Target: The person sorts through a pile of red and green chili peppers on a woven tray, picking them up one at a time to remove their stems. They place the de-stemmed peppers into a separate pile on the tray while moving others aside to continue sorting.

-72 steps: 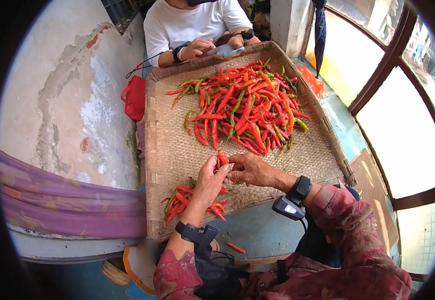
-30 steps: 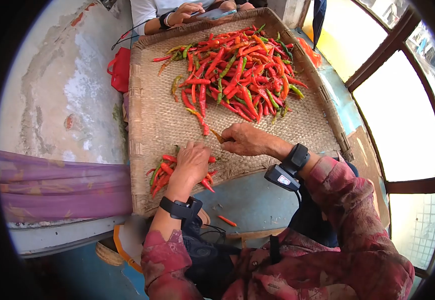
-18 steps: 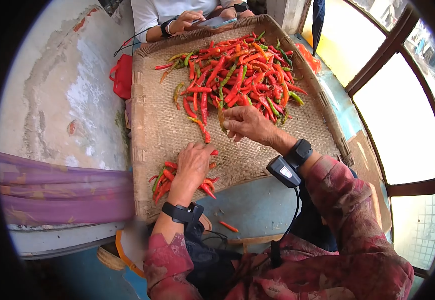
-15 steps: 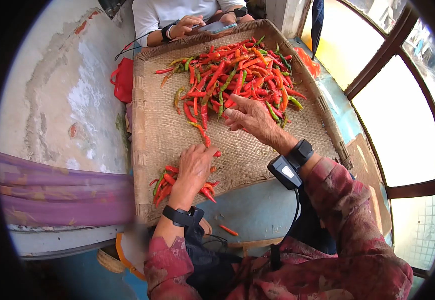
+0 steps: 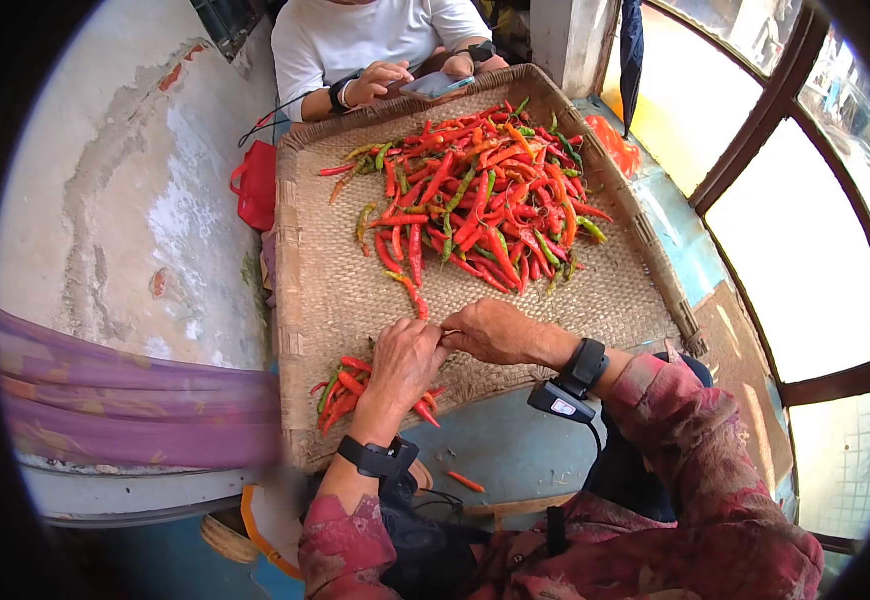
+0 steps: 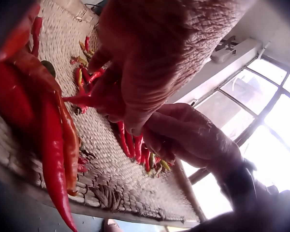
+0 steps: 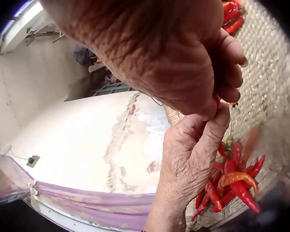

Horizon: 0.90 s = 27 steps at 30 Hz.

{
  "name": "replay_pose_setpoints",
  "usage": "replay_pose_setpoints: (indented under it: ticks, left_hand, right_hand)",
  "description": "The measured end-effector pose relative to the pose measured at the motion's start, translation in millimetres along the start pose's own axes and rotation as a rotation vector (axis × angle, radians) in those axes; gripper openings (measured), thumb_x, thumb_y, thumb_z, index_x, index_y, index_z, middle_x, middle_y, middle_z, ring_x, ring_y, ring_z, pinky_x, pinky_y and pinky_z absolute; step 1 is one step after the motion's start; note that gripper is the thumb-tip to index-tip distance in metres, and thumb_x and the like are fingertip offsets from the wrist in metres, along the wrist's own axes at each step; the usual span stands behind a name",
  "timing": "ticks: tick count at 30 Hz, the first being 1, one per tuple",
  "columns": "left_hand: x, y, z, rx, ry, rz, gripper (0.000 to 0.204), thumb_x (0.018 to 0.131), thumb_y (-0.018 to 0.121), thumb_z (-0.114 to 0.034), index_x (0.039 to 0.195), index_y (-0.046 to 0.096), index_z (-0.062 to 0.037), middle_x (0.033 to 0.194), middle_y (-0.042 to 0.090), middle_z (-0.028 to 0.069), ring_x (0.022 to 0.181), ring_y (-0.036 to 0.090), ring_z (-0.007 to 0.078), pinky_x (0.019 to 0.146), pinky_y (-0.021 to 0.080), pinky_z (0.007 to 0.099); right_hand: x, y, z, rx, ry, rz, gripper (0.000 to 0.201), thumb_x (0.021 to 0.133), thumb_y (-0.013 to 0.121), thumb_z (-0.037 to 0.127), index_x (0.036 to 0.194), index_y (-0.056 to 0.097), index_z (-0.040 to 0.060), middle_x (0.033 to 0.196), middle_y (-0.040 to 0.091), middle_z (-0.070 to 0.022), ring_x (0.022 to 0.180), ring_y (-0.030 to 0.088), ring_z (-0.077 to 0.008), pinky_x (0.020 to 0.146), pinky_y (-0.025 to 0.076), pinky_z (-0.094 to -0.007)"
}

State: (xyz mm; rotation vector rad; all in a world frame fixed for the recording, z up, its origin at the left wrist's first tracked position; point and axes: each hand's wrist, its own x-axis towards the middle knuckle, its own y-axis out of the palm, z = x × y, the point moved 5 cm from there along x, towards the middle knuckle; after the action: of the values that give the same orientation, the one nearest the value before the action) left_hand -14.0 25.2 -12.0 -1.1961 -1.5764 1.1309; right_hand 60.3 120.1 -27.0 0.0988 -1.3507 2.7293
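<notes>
My left hand (image 5: pixel 405 358) holds a red chili pepper (image 6: pixel 82 100), whose tip pokes out past the fingers in the left wrist view. Thumb and fingers of my right hand (image 5: pixel 500 332) meet the left fingertips and pinch at the chili's other end, mostly hidden by the hands. A bit of red shows between the two thumbs in the right wrist view. Under and left of the left hand lies a small pile of chilies (image 7: pixel 237 181), mostly red. The big heap of red, green and orange chilies (image 5: pixel 495 200) covers the far part of the woven tray (image 5: pixel 340 300).
A single red chili with a yellowish end (image 5: pixel 410 292) lies just beyond my hands. Across the tray a person in a white shirt (image 5: pixel 385 40) holds a phone (image 5: pixel 437 86). A red bag (image 5: pixel 255 187) is at the left; one chili (image 5: pixel 465 481) lies below the tray.
My right hand carried a withered brownish chili to the big heap, let it go, and came back to the left hand. The left hand went down by the small pile and now holds a red chili.
</notes>
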Motion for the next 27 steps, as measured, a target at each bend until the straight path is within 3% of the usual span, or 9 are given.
replay_pose_setpoints:
  ticks: [4,7,14,18,20,21,23,24,27]
  left_hand:
    - [-8.0,-8.8,13.0,-0.014,-0.062,0.026,0.030,0.074,0.068,-0.018,0.099,0.062,-0.0016,0.092,0.059,0.0144,0.092,0.054,0.0307,0.079,0.044,0.0403]
    - [-20.0,-11.8,38.1,0.153,-0.265,0.163,0.042,0.074,0.068,-0.019,0.112,0.058,-0.0045,0.104,0.058,0.0147,0.103,0.049,0.0325,0.086,0.043,0.0425]
    - [-25.7,15.5,68.1,0.277,-0.303,0.272,0.028,0.072,0.067,-0.016,0.097,0.060,-0.0059,0.094,0.060,0.0167,0.091,0.058,0.0351,0.078,0.048,0.0435]
    - [-22.9,25.3,73.9,0.304,-0.270,0.243,0.016,0.080,0.054,-0.009,0.094,0.062,-0.0059,0.093,0.061,0.0181,0.086,0.063,0.0352,0.071,0.052,0.0438]
    - [-23.1,26.5,75.0,0.295,-0.265,0.220,0.016,0.081,0.052,-0.007,0.093,0.062,-0.0045,0.092,0.061,0.0192,0.085,0.063,0.0359,0.070,0.052,0.0436]
    - [-22.6,25.4,73.7,0.277,-0.246,0.200,0.015,0.080,0.052,-0.007,0.092,0.062,-0.0033,0.090,0.061,0.0202,0.084,0.063,0.0367,0.070,0.052,0.0436]
    - [-20.9,23.4,71.8,0.262,-0.222,0.180,0.015,0.080,0.052,-0.006,0.091,0.061,-0.0022,0.088,0.061,0.0211,0.083,0.063,0.0375,0.070,0.052,0.0435]
    - [-19.9,21.5,70.3,0.245,-0.209,0.165,0.014,0.079,0.052,-0.006,0.090,0.060,-0.0015,0.085,0.061,0.0220,0.082,0.062,0.0383,0.070,0.052,0.0437]
    - [-14.7,17.3,67.6,0.216,-0.185,0.096,0.014,0.078,0.051,-0.004,0.091,0.058,-0.0004,0.082,0.061,0.0232,0.079,0.062,0.0391,0.069,0.051,0.0444]
  right_hand:
    - [-3.3,-1.1,-3.0,-0.096,0.103,-0.006,0.020,0.086,0.053,0.024,0.087,0.059,0.0049,0.071,0.061,-0.0182,0.070,0.061,-0.0366,0.063,0.048,-0.0449]
    - [-5.7,-2.1,-8.2,-0.148,0.197,0.024,0.019,0.085,0.052,0.023,0.083,0.059,0.0044,0.072,0.062,-0.0188,0.072,0.062,-0.0371,0.064,0.049,-0.0463]
    - [-4.8,10.4,-27.2,-0.138,0.123,0.095,0.020,0.081,0.051,0.019,0.087,0.059,0.0022,0.077,0.062,-0.0208,0.077,0.061,-0.0399,0.068,0.049,-0.0472]
    - [4.1,-30.2,-21.5,0.005,0.173,0.038,0.024,0.081,0.054,0.020,0.096,0.060,0.0005,0.075,0.061,-0.0192,0.076,0.062,-0.0362,0.069,0.049,-0.0434]
    - [4.7,-60.3,-30.0,0.484,0.327,-0.370,0.032,0.085,0.058,0.023,0.109,0.058,0.0019,0.086,0.064,-0.0143,0.073,0.062,-0.0258,0.067,0.049,-0.0365]
    - [6.3,-62.2,-31.0,0.484,0.327,-0.371,0.032,0.085,0.058,0.023,0.109,0.058,0.0019,0.086,0.064,-0.0143,0.073,0.062,-0.0258,0.067,0.049,-0.0365]
    - [2.7,-79.2,-28.6,0.306,0.241,-0.648,0.038,0.088,0.057,0.024,0.117,0.054,-0.0007,0.090,0.065,-0.0126,0.079,0.062,-0.0222,0.071,0.050,-0.0347]
    - [1.8,-79.1,-27.8,0.305,0.242,-0.651,0.038,0.088,0.057,0.024,0.117,0.054,-0.0007,0.090,0.065,-0.0126,0.079,0.062,-0.0222,0.071,0.050,-0.0347]
    - [6.2,-51.8,-17.9,0.307,0.202,-0.274,0.032,0.087,0.059,0.018,0.112,0.056,-0.0026,0.094,0.065,-0.0144,0.083,0.062,-0.0234,0.074,0.051,-0.0331]
